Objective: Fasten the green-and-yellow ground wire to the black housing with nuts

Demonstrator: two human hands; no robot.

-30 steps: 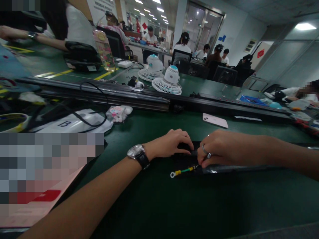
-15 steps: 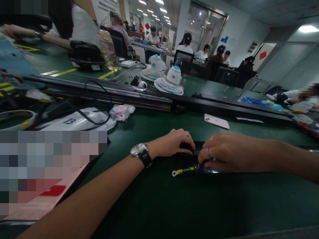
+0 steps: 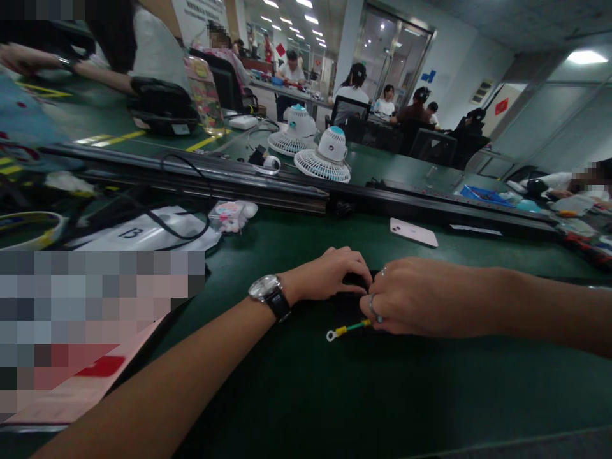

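Note:
My left hand [image 3: 337, 274], with a wristwatch [image 3: 268, 290] on its wrist, curls its thumb and fingers around the end of a long black bar [image 3: 348, 309] lying on the green table. Pressed close beside it, my right hand [image 3: 406, 296] wears rings and has its fingers folded down over the bar. What the right fingertips hold is hidden beneath the hand. From under them a short green-and-yellow wire [image 3: 354, 327] sticks out to the left, ending in a ring terminal [image 3: 331, 335].
Behind my hands lies a pink phone [image 3: 414, 232]. Dark metal rails [image 3: 268, 188] cross the table, with two white fans [image 3: 325, 156] beyond. To the left are a white bag [image 3: 143, 231], a small clear box [image 3: 232, 215] and a pink sheet [image 3: 57, 401]. People sit further back.
My right hand has slid left, up against my left hand, and covers more of the bar and wire. The left hand stays nearly in place.

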